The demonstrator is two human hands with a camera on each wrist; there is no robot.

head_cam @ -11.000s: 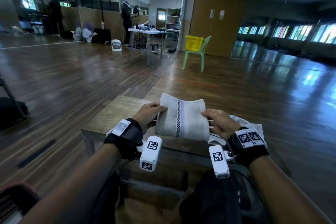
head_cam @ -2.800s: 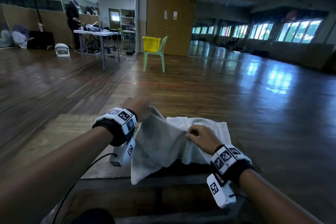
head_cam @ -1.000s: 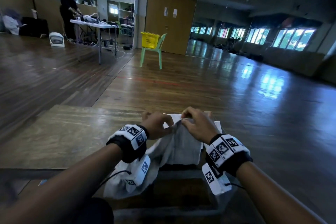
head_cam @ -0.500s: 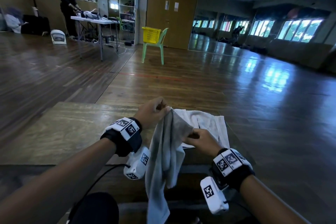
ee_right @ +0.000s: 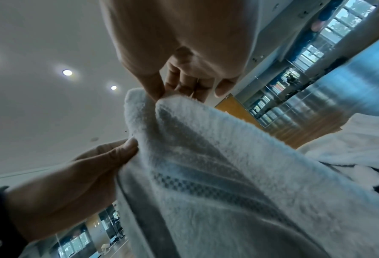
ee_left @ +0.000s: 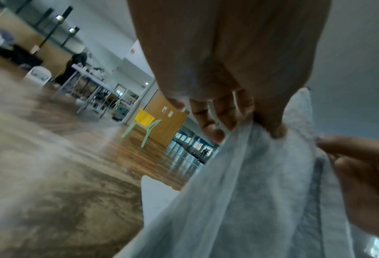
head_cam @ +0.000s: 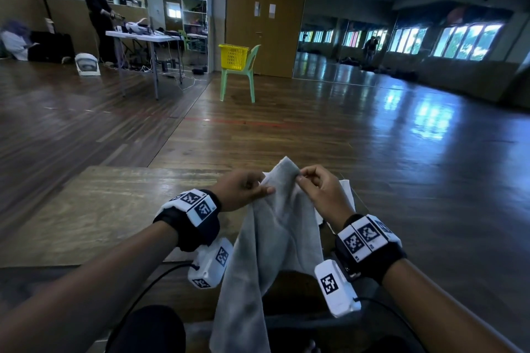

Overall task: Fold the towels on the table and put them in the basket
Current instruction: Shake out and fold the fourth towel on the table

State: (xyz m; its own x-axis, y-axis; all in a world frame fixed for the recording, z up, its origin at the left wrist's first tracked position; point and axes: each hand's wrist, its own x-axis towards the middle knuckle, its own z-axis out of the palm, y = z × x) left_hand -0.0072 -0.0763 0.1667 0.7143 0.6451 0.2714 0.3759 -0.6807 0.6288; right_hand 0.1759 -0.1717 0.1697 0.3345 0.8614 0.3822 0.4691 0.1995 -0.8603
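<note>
A grey towel (head_cam: 269, 241) with a woven stripe hangs in front of me above the near edge of the wooden table (head_cam: 94, 209). My left hand (head_cam: 243, 189) pinches its top edge on the left, my right hand (head_cam: 318, 189) pinches the top just beside it. The cloth (ee_left: 261, 192) drapes down past the table edge toward my lap. In the right wrist view thumb and fingers nip the towel's upper corner (ee_right: 153, 104). A white towel (head_cam: 345, 195) lies on the table behind my right hand. The yellow basket (head_cam: 233, 56) sits on a green chair far across the room.
The green chair (head_cam: 241, 77) stands by brown double doors (head_cam: 265, 23). A white folding table (head_cam: 143, 37) with gear and a person beside it is at the far left. Open wooden floor lies between my table and the chair.
My hands came together at the towel's top edge and lifted it slightly. Half a second ago the right hand was lower, holding the cloth's side.
</note>
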